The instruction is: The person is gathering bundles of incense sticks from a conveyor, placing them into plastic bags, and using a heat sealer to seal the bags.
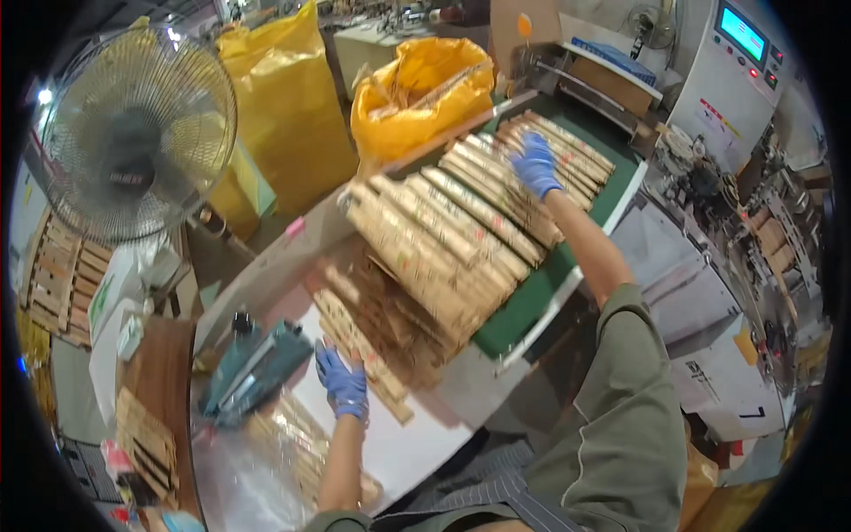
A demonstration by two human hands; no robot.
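My right hand (536,166), in a blue glove, rests on the far rows of long, narrow tan packets (470,208) with printed marks. Its fingers look stretched out over them. These packets lie side by side on a green conveyor belt (505,328) and spill over its near end. My left hand (342,383), also gloved in blue, is beside a narrow strip of similar packets (359,341) on the white table (417,452). Its fingers are apart and reach to the strip's edge; any contact is unclear. A clear plastic bag (275,457) with packets inside lies near my left forearm.
A teal device (254,372) stands left of my left hand. Beyond are a standing fan (133,142), a tall yellow sack (284,106) and an open yellow bag (421,102) of scraps. A control cabinet (731,80) and machinery flank the belt at right.
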